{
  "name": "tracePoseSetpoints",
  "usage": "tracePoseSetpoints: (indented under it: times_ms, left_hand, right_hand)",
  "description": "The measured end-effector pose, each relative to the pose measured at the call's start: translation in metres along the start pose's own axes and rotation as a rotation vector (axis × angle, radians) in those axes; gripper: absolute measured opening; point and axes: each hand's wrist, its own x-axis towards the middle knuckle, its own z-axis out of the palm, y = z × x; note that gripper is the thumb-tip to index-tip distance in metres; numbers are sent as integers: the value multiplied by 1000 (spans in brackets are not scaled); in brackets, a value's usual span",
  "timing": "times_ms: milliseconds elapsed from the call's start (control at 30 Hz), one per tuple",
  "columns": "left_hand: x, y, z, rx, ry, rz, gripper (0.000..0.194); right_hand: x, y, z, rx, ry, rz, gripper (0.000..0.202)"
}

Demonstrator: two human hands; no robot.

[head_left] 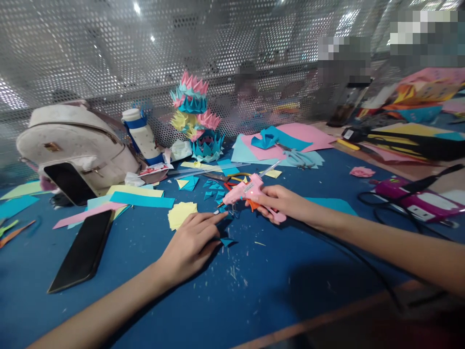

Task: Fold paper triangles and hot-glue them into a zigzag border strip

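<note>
Left hand (198, 237) palm-down, mid table (261, 286), back from near edge; blue triangle (227, 241) just beside its thumb. Can't tell if it's pinching anything. Right hand (272, 201) grasps pink glue gun (244, 190) by the handle, over mid table, nozzle near left fingertips. Beyond: yellow squares (181, 215). Toward far edge: folded-paper stack (196, 106), white bottle (142, 135); backpack (82, 128) toward far left corner.

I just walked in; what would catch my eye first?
Probably the pink glue gun in the right hand, held over the blue table near mid-picture. Behind it, left of centre, rises a spiky paper tower in pink, blue and yellow. A pale backpack stands at far left.
</note>
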Motion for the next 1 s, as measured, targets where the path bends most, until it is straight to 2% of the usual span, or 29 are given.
tracePoseSetpoints:
  times_ms: [233,333,467,567,733,833,1000]
  left_hand:
    - [4,-1,3,-28,1,-59,9]
    - [5,2,0,-60,89,-76,9]
    - [2,7,-7,-164,288,-157,9]
    - [-3,6,-11,-250,412,-226,8]
    - [-9,0,-14,-256,495,-252,6]
    - [-10,-1,-14,-254,496,-265,7]
    - [-10,-1,-14,-253,453,-216,10]
  right_hand:
    - [-3,-4,0,121,38,55,51]
    - [-9,-11,4,306,41,34,49]
    - [-18,-14,9,539,65,-44,41]
    - [-23,-9,12,504,45,-153,42]
    - [-27,1,14,395,-101,-313,50]
    - [-30,1,14,287,-185,-292,57]
    - [-33,1,12,214,-178,-214,61]
